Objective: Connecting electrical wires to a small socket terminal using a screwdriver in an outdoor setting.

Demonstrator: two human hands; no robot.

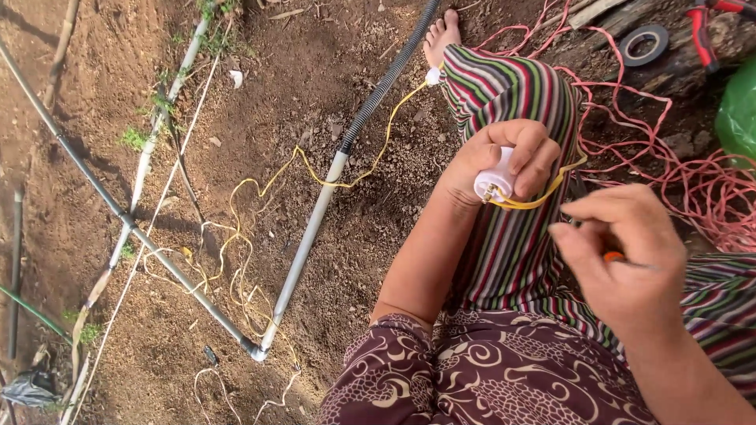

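My left hand grips a small white round electrical fitting with metal contacts on its face. A thin yellow wire runs from it across the soil to the left and loops beneath my fingers. My right hand is just right of it, fingers pinched around a small tool of which only an orange bit shows. Both hands hover over my lap, which is covered in striped cloth.
Grey pipes and a black corrugated hose cross the bare soil at left. A tangle of red wire lies at right, with a roll of black tape, red-handled pliers and a green bag. A bare foot shows at the top.
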